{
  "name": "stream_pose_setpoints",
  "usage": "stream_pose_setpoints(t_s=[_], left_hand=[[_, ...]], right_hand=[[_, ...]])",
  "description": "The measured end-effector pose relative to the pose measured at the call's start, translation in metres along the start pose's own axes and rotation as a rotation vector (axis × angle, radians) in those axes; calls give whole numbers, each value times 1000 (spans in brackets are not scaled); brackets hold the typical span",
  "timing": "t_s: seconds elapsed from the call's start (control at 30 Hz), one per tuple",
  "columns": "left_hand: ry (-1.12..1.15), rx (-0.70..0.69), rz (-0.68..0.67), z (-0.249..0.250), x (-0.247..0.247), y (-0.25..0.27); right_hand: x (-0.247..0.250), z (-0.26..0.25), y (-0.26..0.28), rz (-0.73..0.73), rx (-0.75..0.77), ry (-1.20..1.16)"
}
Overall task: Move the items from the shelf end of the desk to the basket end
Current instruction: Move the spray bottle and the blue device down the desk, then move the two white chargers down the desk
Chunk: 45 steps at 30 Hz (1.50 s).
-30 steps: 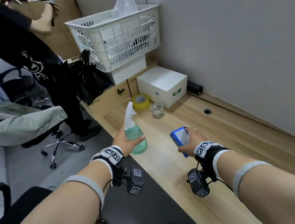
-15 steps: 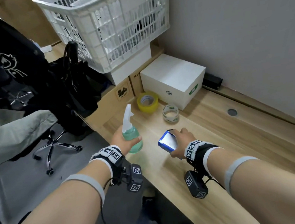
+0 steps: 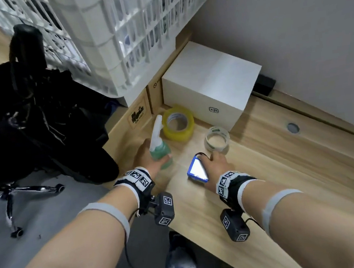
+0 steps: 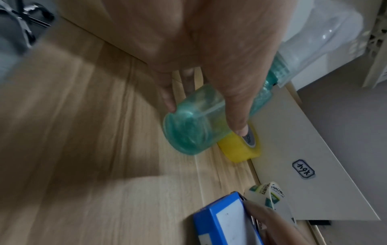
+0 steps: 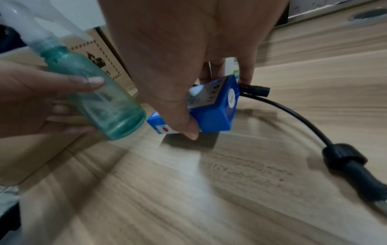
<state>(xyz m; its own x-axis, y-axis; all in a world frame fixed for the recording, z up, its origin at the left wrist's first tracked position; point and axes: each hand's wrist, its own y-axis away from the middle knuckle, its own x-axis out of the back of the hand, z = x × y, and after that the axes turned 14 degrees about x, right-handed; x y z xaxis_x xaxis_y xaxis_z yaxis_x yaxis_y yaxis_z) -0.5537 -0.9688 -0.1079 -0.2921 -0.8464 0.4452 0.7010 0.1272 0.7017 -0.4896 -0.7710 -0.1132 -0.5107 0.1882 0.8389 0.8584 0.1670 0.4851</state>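
Observation:
My left hand [image 3: 147, 159] grips a green spray bottle [image 3: 160, 151] with a white nozzle, held just above the wooden desk [image 3: 288, 187] near the yellow tape roll [image 3: 178, 123]. The bottle [image 4: 194, 122] hangs tilted in my left hand [image 4: 201, 69], its base off the wood. My right hand [image 3: 216, 165] grips a blue box [image 3: 196, 169] with a white face, low over the desk, close to the clear tape roll [image 3: 217, 139]. The blue box [image 5: 211, 109] sits between thumb and fingers of my right hand [image 5: 188, 66], with a black plug and cable [image 5: 293, 116] at its end.
A white basket [image 3: 137, 28] stands on a white box and cardboard boxes [image 3: 138, 114] at the desk's far end. A white carton [image 3: 208, 86] sits against the grey wall. A black bag [image 3: 36, 110] and a chair base [image 3: 20, 195] lie left of the desk edge.
Both hands have carried the spray bottle and the blue box forward along the desk toward the basket end and lower, now beside the tape rolls.

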Motion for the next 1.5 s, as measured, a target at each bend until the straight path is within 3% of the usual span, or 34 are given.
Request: stream_pose_setpoints(t_s=[0.17, 0.33, 0.5, 0.6, 0.77, 0.97, 1.13, 1.3, 1.5], left_hand=[[-36, -114, 105, 4, 5, -25], [22, 74, 141, -1, 0, -23], [-61, 261, 131, 12, -31, 4], [-135, 188, 53, 23, -68, 28], [-219, 33, -128, 44, -162, 112], [-339, -116, -339, 46, -328, 266], [-485, -247, -590, 40, -464, 405], [-593, -340, -747, 31, -563, 520], [-695, -475, -883, 17, -660, 604]], right_hand=[[-8, -11, -18, 11, -32, 3], [-5, -16, -12, 51, -60, -85], [-6, 8, 31, 133, -76, -235], [-10, 42, 75, 155, -154, -318], [-28, 123, 189, 240, -298, -430], [-68, 227, 376, 364, -472, -492], [-102, 303, 541, 472, -711, -540], [-139, 344, 678, 594, -925, -611], [-179, 371, 785, 687, -1122, -684]])
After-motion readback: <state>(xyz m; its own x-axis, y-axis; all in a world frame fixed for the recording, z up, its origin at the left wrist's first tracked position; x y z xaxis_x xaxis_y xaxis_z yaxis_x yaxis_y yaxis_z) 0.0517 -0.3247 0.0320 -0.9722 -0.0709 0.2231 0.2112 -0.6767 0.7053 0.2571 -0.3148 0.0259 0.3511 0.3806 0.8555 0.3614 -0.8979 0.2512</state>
